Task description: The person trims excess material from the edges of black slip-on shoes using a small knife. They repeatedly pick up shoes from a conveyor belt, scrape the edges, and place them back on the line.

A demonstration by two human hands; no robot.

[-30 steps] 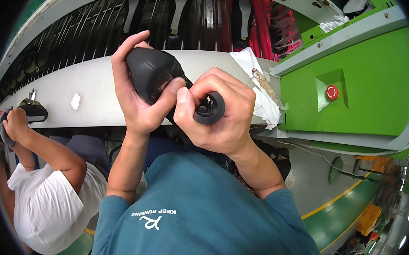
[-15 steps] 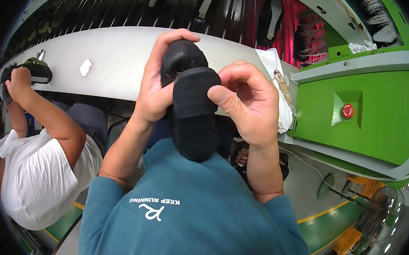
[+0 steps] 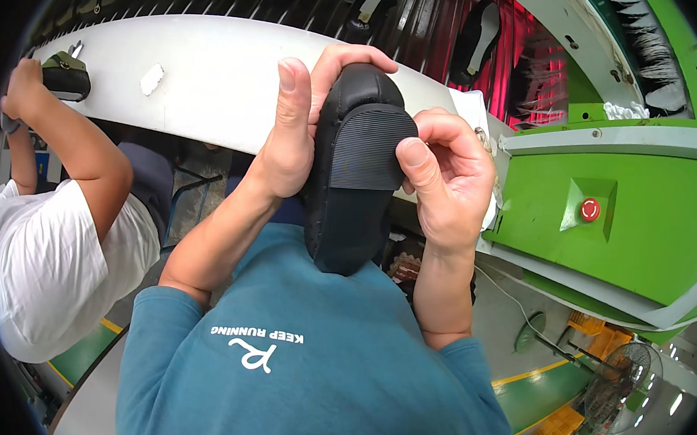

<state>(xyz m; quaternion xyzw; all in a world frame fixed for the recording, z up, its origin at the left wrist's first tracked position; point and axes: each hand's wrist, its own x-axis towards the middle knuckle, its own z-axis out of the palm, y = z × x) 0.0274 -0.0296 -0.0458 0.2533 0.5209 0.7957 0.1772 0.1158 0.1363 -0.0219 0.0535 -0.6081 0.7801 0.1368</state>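
A black shoe (image 3: 363, 85) is held up before my chest, its underside facing me. Against that underside lies a black outsole (image 3: 367, 148), ridged across its upper, rounded end and smooth below. My left hand (image 3: 290, 145) grips the shoe from the left, fingers curled over its top end and thumb raised off it. At the outsole's right edge, my right hand (image 3: 454, 180) pinches with thumb and forefinger; its other fingers are curled. Whether the outsole touches the shoe along its whole length cannot be seen.
Beyond my hands runs a white bench (image 3: 214, 54) with a white scrap (image 3: 153, 79) on it. Dark rollers (image 3: 298, 8) behind carry several shoes. A green machine (image 3: 622, 229) with a red button (image 3: 590, 209) stands right. At left, a co-worker's arm (image 3: 79, 142) reaches near another shoe (image 3: 66, 78).
The outsole has come down from a tilted position over the shoe to lie along its underside. My left thumb has lifted away. The shoe and both hands appear further right.
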